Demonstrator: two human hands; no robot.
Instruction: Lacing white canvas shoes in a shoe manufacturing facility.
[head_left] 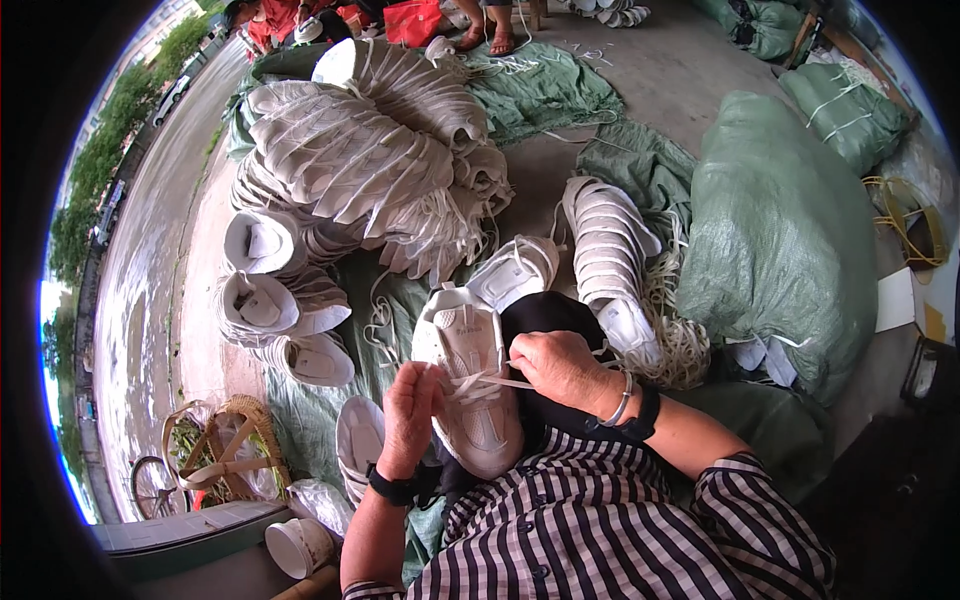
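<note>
- In the head view, the white shoe (484, 428) lies between the two hands on the person's dark lap, rounded toe nearest the body, tongue beyond the fingers.
- It looks light, with a soft mesh-and-panel upper that should give under pressure and a firmer edge around the toe; probably neither slippery nor fragile, though pale enough to mark.
- The best hold seems to be along its two sides, just below the fingertips, where the body looks firmest; the tongue would likely fold.
- The flat white lace (508, 382) crosses the upper between the fingertips; it looks limp and thin, so a pinch near its ends should suit it.
- The left hand (408, 408) has its fingers curled in, thumb and fingertips closed with hardly any gap, seemingly on the lace at the shoe's left side.
- The right hand (562, 370) is bent into a loose fist, thumb against forefinger, apparently pinching a lace strand; a flat length runs just beneath it. Exact contact is hidden.
- Another white shoe (360, 436) lies just left of the left fingers; a nested stack of white uppers (610, 240) stands beyond the right fingers.
</note>
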